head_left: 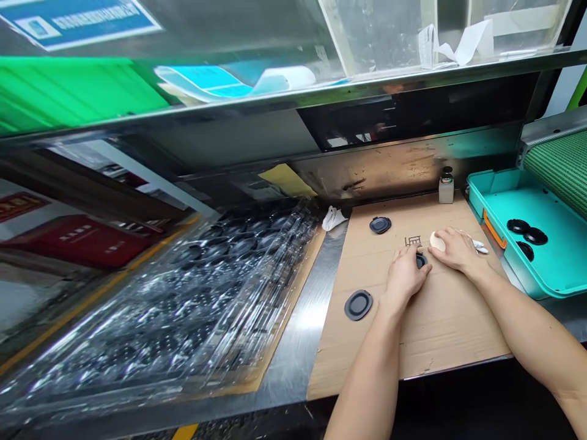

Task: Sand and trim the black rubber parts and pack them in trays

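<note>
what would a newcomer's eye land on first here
Probably the bright teal bin at the right, holding three black round parts. Next, the glossy clear plastic trays filling the left side. Between them, both hands work on a cardboard sheet, the left on a dark round part.

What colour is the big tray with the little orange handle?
The tray is turquoise, seen best in the head view.

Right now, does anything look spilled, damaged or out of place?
A crumpled white wipe lies on the metal bench beside the cardboard sheet, looking like stray litter. No spill or obvious damage stands out.
</note>
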`<move>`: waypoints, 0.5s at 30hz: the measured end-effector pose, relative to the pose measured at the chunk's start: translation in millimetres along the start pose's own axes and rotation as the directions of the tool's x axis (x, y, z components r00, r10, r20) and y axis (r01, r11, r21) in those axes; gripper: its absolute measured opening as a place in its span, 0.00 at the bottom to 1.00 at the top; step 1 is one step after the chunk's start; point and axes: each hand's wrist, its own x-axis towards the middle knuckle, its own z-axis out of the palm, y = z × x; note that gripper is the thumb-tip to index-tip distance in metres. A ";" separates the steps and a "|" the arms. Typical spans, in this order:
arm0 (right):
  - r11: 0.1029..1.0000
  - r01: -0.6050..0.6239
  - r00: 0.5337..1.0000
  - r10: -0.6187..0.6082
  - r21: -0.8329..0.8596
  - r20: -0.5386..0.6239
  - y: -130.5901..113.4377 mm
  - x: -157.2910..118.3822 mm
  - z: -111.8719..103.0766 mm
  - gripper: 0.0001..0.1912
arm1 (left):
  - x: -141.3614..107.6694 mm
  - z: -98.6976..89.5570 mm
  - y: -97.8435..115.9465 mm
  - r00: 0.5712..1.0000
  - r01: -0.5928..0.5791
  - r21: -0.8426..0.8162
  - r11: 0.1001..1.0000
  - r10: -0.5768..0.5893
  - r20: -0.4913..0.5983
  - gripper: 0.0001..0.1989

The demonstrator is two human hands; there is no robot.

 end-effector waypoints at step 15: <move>1.000 0.013 0.999 -0.012 0.025 -0.032 4.1 2.4 7.2 0.19 | -117.0 -90.6 -89.4 0.990 0.137 -0.077 0.988 -0.139 -0.027 0.43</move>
